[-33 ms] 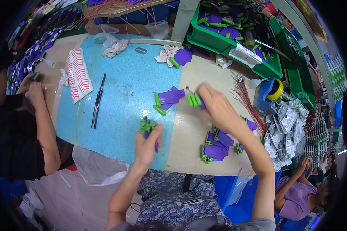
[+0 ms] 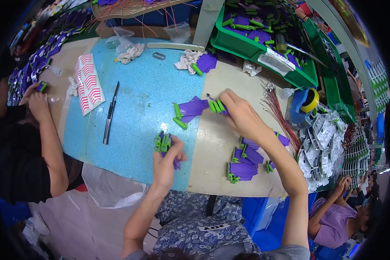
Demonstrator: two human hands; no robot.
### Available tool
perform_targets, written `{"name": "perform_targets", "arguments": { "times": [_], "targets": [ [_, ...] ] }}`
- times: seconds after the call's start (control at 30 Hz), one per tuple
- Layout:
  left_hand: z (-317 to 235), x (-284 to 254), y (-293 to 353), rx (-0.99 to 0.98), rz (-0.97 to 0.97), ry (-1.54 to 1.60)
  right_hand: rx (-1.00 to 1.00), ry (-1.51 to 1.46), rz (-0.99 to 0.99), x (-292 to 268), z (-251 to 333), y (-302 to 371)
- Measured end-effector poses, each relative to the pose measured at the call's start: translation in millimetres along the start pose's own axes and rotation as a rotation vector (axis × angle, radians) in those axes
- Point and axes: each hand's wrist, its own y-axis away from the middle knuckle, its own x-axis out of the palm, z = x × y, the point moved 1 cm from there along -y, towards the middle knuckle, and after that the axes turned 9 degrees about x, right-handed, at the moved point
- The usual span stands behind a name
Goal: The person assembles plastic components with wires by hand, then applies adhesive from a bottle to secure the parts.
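Observation:
My left hand (image 2: 164, 168) is closed round a small bunch of purple flat pieces with green rounded ends (image 2: 163, 142), the green ends pointing away from me. My right hand (image 2: 242, 115) grips more purple flat pieces with green ends (image 2: 217, 106) between thumb and fingers. Just left of it, two crossed purple pieces (image 2: 190, 109) lie where the blue mat meets the tan surface; whether the held ones touch them I cannot tell. Several more purple pieces (image 2: 244, 170) are piled loosely below my right forearm.
A pen-shaped knife (image 2: 111, 113) and a red-striped label sheet (image 2: 90, 86) lie on the blue mat (image 2: 134, 104). A green bin (image 2: 242, 47) of purple pieces stands at the back right. Red wires (image 2: 281, 117) and silver parts (image 2: 318, 141) lie right. A co-worker's hands (image 2: 38, 97) work at left.
The bunch in my left hand has turned, its green ends now more upright. My right hand has shifted slightly left, closer to the crossed pieces. The co-worker's held piece has turned.

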Motion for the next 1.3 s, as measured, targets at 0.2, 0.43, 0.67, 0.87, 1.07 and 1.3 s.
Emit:
{"name": "perform_targets", "arguments": {
  "times": [0.2,0.43,0.67,0.87,1.07,1.3],
  "targets": [
    [2.9,42.2,5.9,0.002,-0.258,0.704,0.139,-0.182,0.142,14.6,1.9,-2.1],
    [-22.9,47.7,-22.2,0.146,-0.152,0.663,0.382,-0.486,0.237,-21.7,56.5,34.5],
    [-41.2,27.1,-28.8,-0.038,-0.059,-0.074,-0.222,-0.085,-0.027,-11.9,33.5,24.5],
    [-17.8,4.8,-77.4,0.805,-0.186,-1.307,0.050,-0.110,-0.252,21.0,-62.9,-88.1],
    [-44.9,-24.8,-62.4,0.430,-0.117,-0.318,0.328,0.109,-0.073,23.1,-46.7,-36.9],
    [-31.3,13.4,-84.7,0.103,0.084,0.172,0.493,-0.732,0.124,-11.8,27.4,23.3]
  ]
}}
